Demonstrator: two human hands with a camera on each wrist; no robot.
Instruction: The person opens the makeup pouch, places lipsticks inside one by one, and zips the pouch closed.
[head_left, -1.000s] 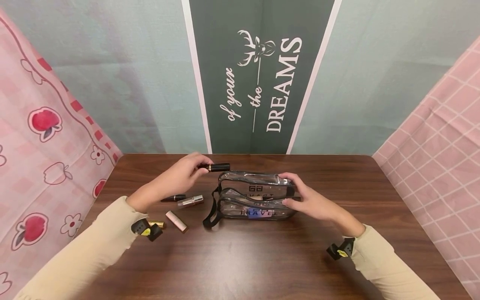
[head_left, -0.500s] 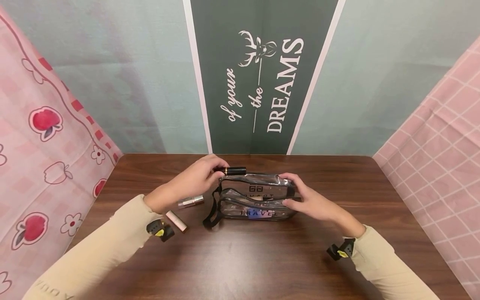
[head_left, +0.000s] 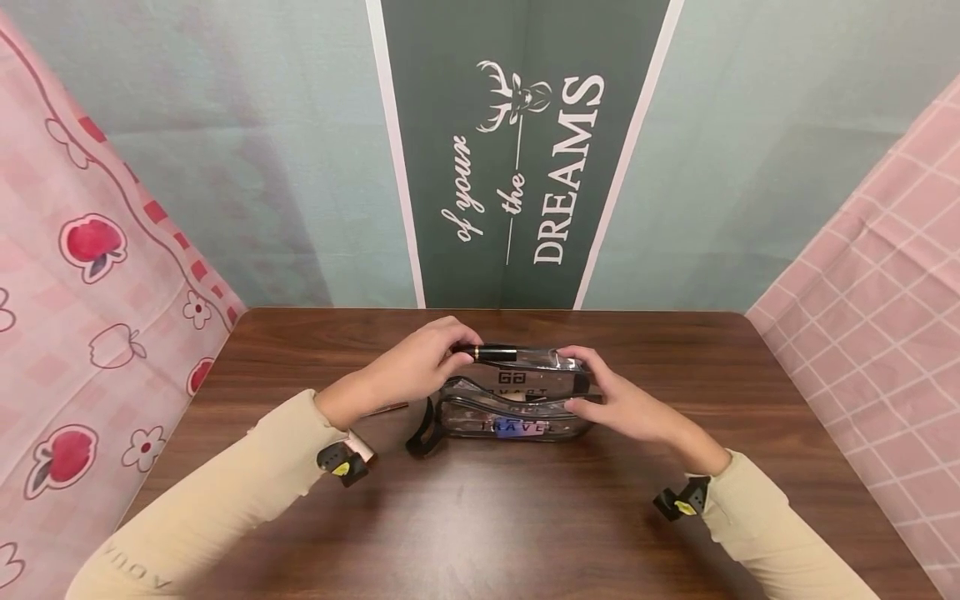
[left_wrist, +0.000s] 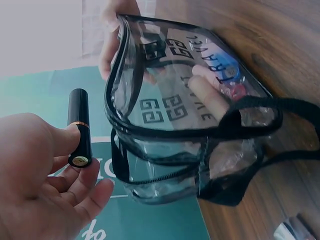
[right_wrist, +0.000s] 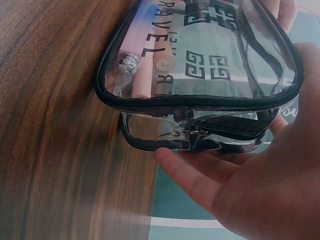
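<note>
Left wrist: blk tube point(left_wrist: 82, 115) btwn L thumb point(left_wrist: 64, 139) & fingers point(left_wrist: 81, 187).

Curtained-off nook, rm type unclear: brn wood-grain table point(head_left: 480, 525) w/ green cloth point(head_left: 480, 162) behind, pink cloths point(head_left: 877, 258) L & R.

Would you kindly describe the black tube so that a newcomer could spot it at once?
On the wooden table sits a clear bag with black trim. Above it, the person's left hand pinches the black tube. Unlike the pink items inside the bag, it is glossy black with a thin gold band.
</note>
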